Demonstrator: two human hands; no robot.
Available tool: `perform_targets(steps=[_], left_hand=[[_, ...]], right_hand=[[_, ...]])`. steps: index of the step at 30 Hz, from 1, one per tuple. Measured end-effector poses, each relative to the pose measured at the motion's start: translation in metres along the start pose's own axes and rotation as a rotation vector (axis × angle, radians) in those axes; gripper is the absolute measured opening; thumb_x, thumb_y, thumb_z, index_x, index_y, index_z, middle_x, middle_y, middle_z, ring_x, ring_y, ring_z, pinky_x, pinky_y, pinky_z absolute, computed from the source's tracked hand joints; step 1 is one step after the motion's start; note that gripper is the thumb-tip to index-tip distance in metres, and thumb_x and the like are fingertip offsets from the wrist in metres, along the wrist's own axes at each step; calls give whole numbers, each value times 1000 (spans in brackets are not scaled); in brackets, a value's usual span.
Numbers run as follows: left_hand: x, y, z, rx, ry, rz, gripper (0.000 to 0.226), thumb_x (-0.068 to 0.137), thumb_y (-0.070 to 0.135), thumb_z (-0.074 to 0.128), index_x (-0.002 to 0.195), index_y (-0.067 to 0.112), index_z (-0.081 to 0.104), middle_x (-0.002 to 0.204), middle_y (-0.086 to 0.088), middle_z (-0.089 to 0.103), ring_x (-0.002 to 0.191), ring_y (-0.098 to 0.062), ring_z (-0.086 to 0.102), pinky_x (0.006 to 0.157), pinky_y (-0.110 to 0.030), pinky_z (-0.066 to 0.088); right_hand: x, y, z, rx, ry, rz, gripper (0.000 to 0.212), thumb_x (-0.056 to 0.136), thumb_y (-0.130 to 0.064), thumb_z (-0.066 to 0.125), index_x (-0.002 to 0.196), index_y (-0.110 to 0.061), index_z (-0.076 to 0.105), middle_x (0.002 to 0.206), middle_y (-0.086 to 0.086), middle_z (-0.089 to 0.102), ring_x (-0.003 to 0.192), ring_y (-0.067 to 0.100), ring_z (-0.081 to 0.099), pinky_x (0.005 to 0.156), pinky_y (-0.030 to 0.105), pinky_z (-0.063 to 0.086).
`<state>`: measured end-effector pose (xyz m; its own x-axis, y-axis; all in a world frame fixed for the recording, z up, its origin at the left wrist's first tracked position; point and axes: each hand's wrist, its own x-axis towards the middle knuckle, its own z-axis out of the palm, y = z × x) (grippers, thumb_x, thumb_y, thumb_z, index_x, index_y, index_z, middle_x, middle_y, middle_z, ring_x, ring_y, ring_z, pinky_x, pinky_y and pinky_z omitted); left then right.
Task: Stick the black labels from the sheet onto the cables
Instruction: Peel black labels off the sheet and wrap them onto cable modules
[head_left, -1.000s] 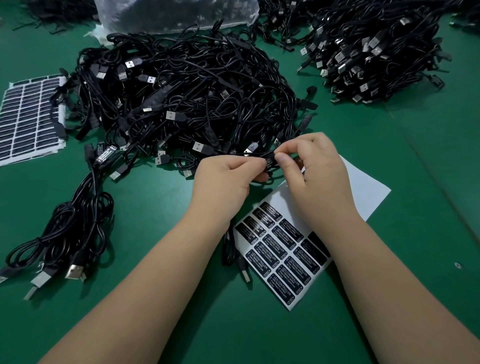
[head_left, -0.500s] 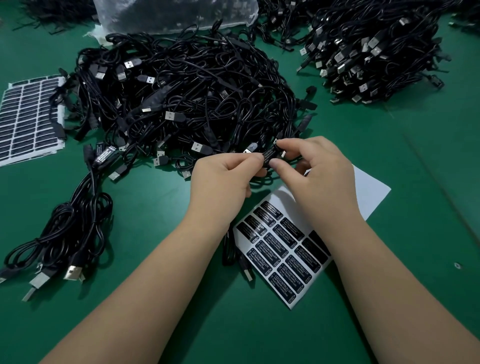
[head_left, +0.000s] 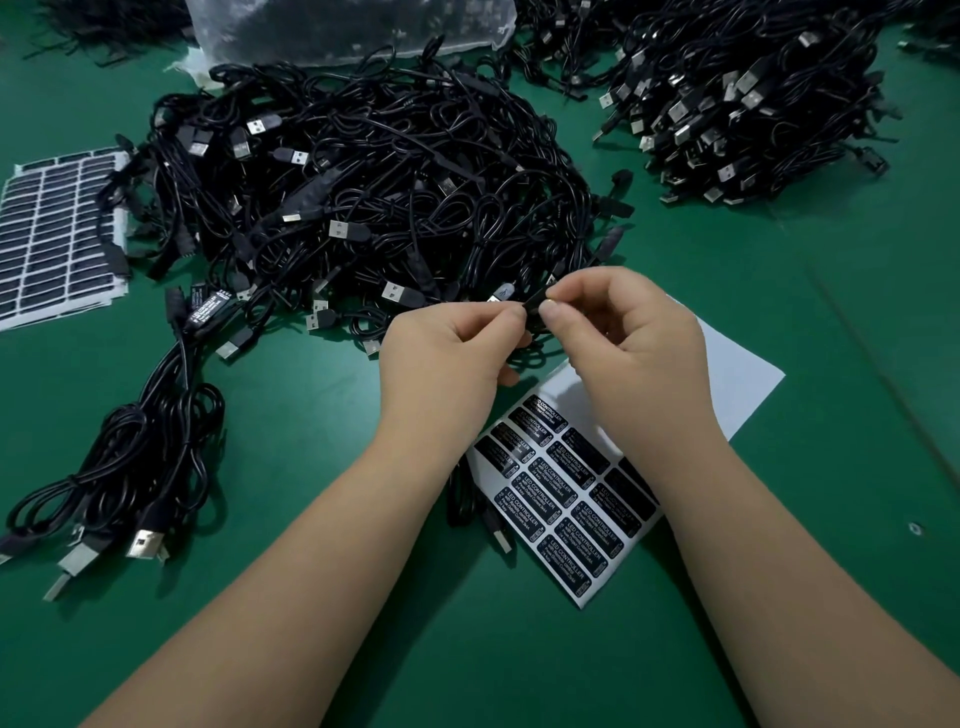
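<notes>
A small black controller piece is pinched between the left hand and right hand above a label sheet laid on the green bench. A large pile of USB cables is heaped behind; a second pile is seen far right, a small bundle near left, and another label sheet far left.

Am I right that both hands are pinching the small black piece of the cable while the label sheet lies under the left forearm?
Not quite. The head view shows the label sheet under the right forearm, not the left. The rest holds: the left hand and right hand both pinch the small black piece of the cable.
</notes>
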<state>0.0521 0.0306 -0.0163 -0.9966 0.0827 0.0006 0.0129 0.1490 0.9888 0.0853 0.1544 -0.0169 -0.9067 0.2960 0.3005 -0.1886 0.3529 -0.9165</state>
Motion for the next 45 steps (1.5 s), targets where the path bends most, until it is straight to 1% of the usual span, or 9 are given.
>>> perform_targets(steps=[2, 4, 6, 9, 14, 19, 34, 40, 45], left_hand=[[-2, 1, 1, 20, -9, 21, 19, 87, 21, 66, 74, 31, 76, 68, 9, 72, 50, -1, 60, 45, -12, 41], [-2, 1, 3, 27, -20, 12, 21, 87, 22, 66, 71, 33, 76, 66, 6, 71, 51, -2, 60, 45, -15, 42], [-1, 0, 4, 25, -33, -16, 23, 86, 22, 66, 69, 35, 75, 67, 3, 72, 51, -5, 60, 47, -18, 44], [-1, 1, 5, -11, -44, -57, 22, 85, 20, 66, 69, 34, 74, 67, 0, 72, 50, -5, 58, 48, -19, 44], [0, 2, 4, -35, -53, -67, 23, 84, 18, 66, 67, 32, 75, 66, 3, 71, 48, -3, 56, 45, -17, 43], [0, 1, 4, -30, -48, -55, 22, 83, 17, 66, 67, 30, 74, 65, 2, 71, 48, -2, 56, 46, -15, 43], [-1, 3, 4, -7, -56, -18, 25, 83, 18, 66, 69, 36, 74, 63, 10, 70, 49, 3, 55, 48, -11, 42], [-2, 4, 3, -17, -63, -22, 27, 84, 17, 65, 69, 38, 74, 65, 8, 71, 49, 1, 56, 48, -12, 44], [-1, 5, 3, -14, -52, -37, 27, 84, 16, 65, 69, 37, 73, 65, 6, 71, 47, 1, 55, 45, -12, 41]], right_hand=[[2, 0, -1, 95, 30, 67, 18, 89, -11, 65, 84, -29, 63, 69, -19, 62, 59, -3, 54, 59, 10, 43], [4, 2, -1, 146, 60, 134, 18, 89, -10, 64, 91, -27, 60, 72, -12, 61, 59, 1, 53, 58, 15, 45], [5, 4, 0, 168, 80, 185, 22, 89, -10, 63, 95, -30, 55, 73, -8, 60, 58, 7, 51, 57, 20, 47], [5, 6, 1, 148, 95, 197, 26, 89, -10, 63, 95, -32, 51, 74, -8, 59, 61, 6, 51, 60, 22, 48], [4, 6, 1, 103, 98, 162, 25, 89, -15, 65, 95, -35, 51, 75, -11, 61, 61, 0, 51, 57, 18, 49], [3, 7, 1, 8, 83, 106, 25, 90, -17, 63, 91, -37, 49, 74, -11, 59, 60, -4, 51, 57, 8, 40], [3, 9, 1, -72, 75, 70, 26, 89, -18, 64, 86, -38, 48, 72, -13, 58, 59, -4, 50, 57, 8, 40], [4, 10, 1, -76, 75, 71, 26, 89, -19, 64, 86, -39, 48, 72, -14, 58, 59, -5, 51, 57, 7, 40], [3, 11, 1, -94, 75, 81, 26, 89, -20, 64, 85, -40, 48, 73, -14, 58, 62, -7, 51, 59, 6, 39]])
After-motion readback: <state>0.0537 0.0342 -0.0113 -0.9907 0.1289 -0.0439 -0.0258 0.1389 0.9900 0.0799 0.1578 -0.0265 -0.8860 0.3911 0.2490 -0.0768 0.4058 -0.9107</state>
